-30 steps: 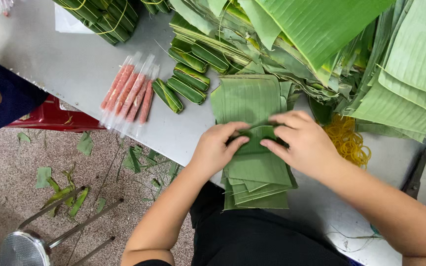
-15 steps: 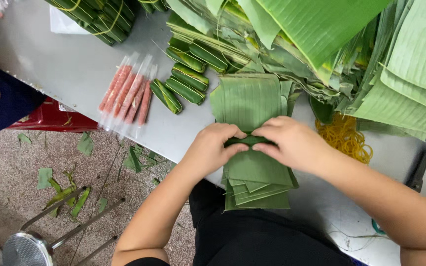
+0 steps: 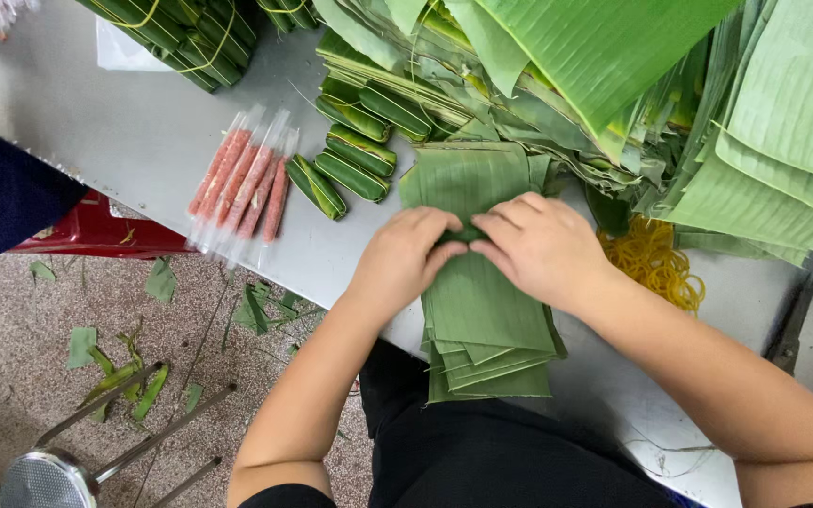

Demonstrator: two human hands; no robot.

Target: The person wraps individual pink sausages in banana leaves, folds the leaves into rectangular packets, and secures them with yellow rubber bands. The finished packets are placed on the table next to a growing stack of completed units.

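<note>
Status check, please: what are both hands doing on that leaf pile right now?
Left hand and right hand pressed together on the stack of cut banana leaves, fingertips pinching a small leaf fold. Nothing blocking; rubber bands lie beside.

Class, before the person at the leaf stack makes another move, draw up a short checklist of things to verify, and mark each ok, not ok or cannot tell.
1. Left hand on the stack of cut banana leaves: ok.
2. Right hand on the same stack, fingertips meeting the left: ok.
3. What is pinched between the fingertips: cannot tell, hidden.
4. Yellow rubber bands lie beside the right wrist: ok.
5. Plastic-wrapped pink sausages lie on the grey table, apart from the hands: ok.
6. Stack's near end overhangs the table edge: not ok.
</note>
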